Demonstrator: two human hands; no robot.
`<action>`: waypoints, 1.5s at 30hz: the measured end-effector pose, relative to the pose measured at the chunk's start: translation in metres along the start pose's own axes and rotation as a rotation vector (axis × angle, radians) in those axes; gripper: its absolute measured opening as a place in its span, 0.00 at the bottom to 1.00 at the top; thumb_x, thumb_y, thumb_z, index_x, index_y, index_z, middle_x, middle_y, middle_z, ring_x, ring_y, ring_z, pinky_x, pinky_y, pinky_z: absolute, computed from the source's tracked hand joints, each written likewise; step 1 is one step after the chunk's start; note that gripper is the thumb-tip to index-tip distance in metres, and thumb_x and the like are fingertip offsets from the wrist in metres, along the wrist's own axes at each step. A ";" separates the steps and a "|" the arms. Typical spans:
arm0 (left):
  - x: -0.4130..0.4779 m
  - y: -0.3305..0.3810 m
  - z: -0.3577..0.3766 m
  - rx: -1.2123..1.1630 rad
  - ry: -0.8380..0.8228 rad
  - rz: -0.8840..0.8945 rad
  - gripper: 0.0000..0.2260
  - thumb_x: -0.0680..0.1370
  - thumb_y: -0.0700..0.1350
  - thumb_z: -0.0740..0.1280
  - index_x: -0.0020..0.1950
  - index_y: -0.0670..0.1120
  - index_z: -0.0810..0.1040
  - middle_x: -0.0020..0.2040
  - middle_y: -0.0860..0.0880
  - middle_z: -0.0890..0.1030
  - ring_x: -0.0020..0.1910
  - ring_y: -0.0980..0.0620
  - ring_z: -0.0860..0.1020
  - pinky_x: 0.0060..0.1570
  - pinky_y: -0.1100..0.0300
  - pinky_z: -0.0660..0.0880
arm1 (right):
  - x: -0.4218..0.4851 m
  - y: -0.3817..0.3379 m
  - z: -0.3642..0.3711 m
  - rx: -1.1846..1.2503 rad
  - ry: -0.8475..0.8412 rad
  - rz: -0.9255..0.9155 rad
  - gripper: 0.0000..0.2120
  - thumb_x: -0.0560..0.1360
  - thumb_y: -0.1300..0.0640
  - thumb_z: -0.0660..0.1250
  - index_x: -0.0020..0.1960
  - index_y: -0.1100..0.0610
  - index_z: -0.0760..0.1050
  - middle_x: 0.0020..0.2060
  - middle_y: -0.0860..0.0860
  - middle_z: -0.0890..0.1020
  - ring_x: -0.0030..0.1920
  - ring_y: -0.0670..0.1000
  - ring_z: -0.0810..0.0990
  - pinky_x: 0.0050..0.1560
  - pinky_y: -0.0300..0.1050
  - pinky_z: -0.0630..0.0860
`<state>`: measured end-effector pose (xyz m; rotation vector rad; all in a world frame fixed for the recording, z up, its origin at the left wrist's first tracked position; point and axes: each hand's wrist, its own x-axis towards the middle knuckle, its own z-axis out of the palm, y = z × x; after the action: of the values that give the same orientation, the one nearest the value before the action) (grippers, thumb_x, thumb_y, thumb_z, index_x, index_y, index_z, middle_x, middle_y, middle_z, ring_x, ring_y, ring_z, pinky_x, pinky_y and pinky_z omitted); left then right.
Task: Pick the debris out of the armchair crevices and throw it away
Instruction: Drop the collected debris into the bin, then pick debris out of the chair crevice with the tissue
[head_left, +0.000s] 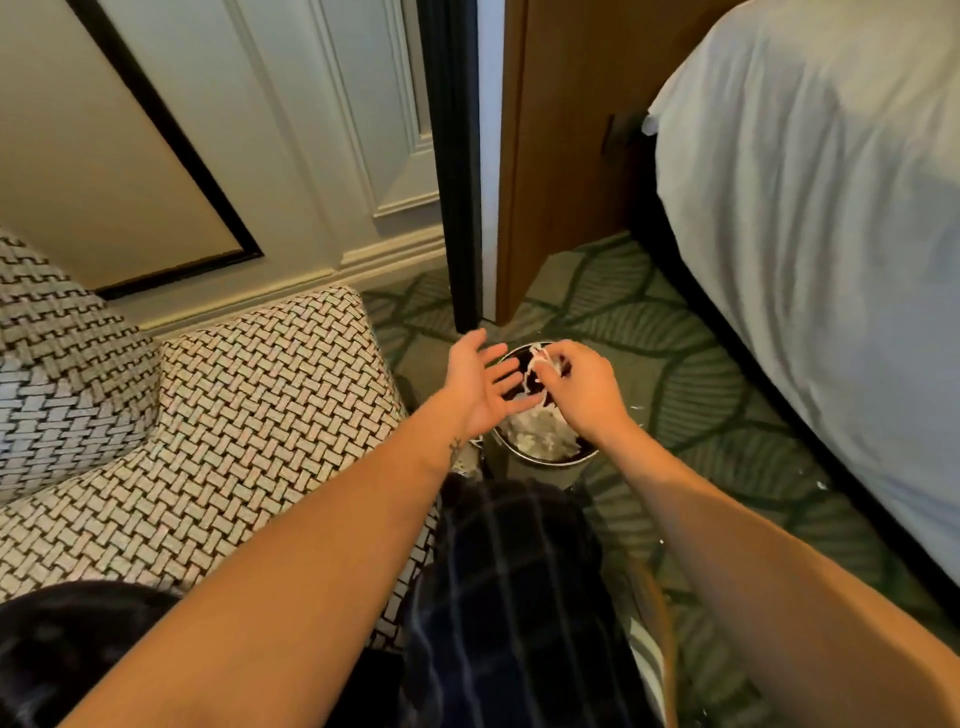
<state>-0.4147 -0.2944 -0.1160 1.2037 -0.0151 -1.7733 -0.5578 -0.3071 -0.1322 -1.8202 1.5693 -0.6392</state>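
Debris (540, 364), a white scrap, is hanging over the bin (550, 458). At the bin's 9 o'clock the armchair (234, 415) is standing. The left hand (478, 384) is hovering spread, palm up, the right hand (584, 392) is pinching the scrap, and the bed (831, 234) is lying at 2 o'clock.

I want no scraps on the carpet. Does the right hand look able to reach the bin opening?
Probably yes. The right hand, pinching a white scrap, hangs right above the open bin; no lid shows, and the open left hand beside it leaves most of the opening free.
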 end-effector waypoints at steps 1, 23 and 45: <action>0.005 -0.003 0.002 -0.002 0.012 -0.006 0.26 0.84 0.57 0.57 0.77 0.44 0.68 0.76 0.39 0.68 0.77 0.39 0.65 0.61 0.33 0.72 | 0.004 0.007 0.000 -0.024 -0.015 0.028 0.11 0.80 0.58 0.68 0.60 0.59 0.81 0.56 0.54 0.84 0.55 0.52 0.80 0.52 0.38 0.67; -0.123 0.056 -0.102 -0.113 0.018 0.262 0.26 0.84 0.57 0.53 0.72 0.40 0.72 0.67 0.38 0.79 0.67 0.40 0.76 0.74 0.41 0.66 | -0.042 -0.155 0.029 0.308 -0.442 -0.117 0.16 0.80 0.59 0.67 0.68 0.54 0.77 0.60 0.48 0.81 0.61 0.45 0.78 0.56 0.34 0.73; -0.363 0.048 -0.420 -0.497 0.318 0.560 0.22 0.85 0.50 0.55 0.72 0.38 0.71 0.67 0.36 0.79 0.67 0.38 0.77 0.69 0.44 0.72 | -0.208 -0.425 0.242 0.225 -1.035 -0.445 0.10 0.81 0.57 0.67 0.60 0.49 0.80 0.55 0.47 0.84 0.58 0.48 0.82 0.63 0.46 0.78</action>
<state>-0.0583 0.1289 -0.0504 0.9764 0.2388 -1.0065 -0.1326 -0.0310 0.0272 -1.8488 0.4022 0.0087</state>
